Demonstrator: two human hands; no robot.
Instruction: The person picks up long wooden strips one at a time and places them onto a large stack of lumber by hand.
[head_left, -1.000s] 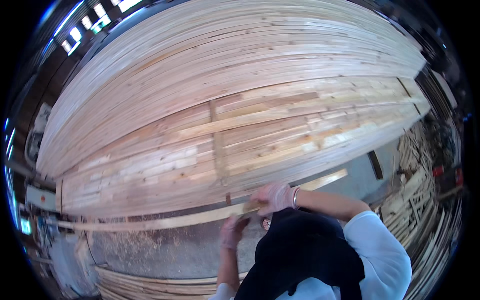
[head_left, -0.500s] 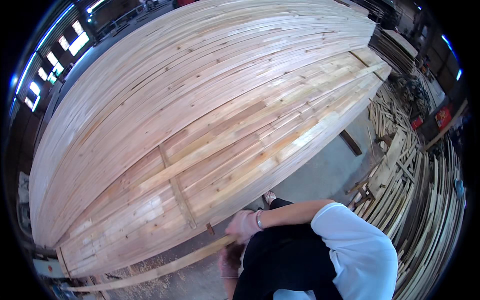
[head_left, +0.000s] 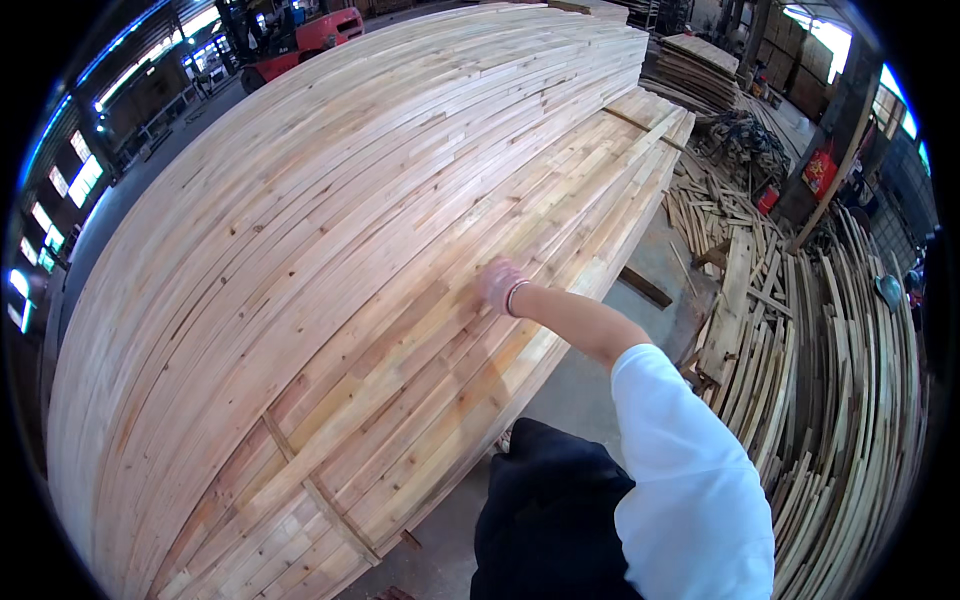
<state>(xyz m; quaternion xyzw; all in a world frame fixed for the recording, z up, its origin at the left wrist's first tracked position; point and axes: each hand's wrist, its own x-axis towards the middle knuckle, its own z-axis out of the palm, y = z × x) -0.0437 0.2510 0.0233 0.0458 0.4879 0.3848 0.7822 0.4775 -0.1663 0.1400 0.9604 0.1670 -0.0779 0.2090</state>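
Observation:
My right hand [head_left: 501, 284], in a pale pinkish glove with a band at the wrist, reaches out over a low stack of jointed wooden boards [head_left: 400, 385]. It is at a long, narrow wooden strip [head_left: 330, 447] that runs lengthwise along the top of this stack. The fingers point down and are blurred, so whether they grip the strip or only touch it does not show. Two short crosswise battens lie near the close end, one of them a thin brown batten [head_left: 340, 520]. My left hand is out of the picture.
A taller board stack [head_left: 230, 230] rises beyond the low one. Long loose strips [head_left: 850, 400] lie heaped at the right, with scrap wood [head_left: 715, 220] farther back. A dark wooden beam [head_left: 646, 287] lies on the floor. A red forklift [head_left: 310, 45] stands at the far left.
My right hand has moved away from my body, up and forward over the low stack. The left hand and the strip held near my waist have left the picture. The view has shifted.

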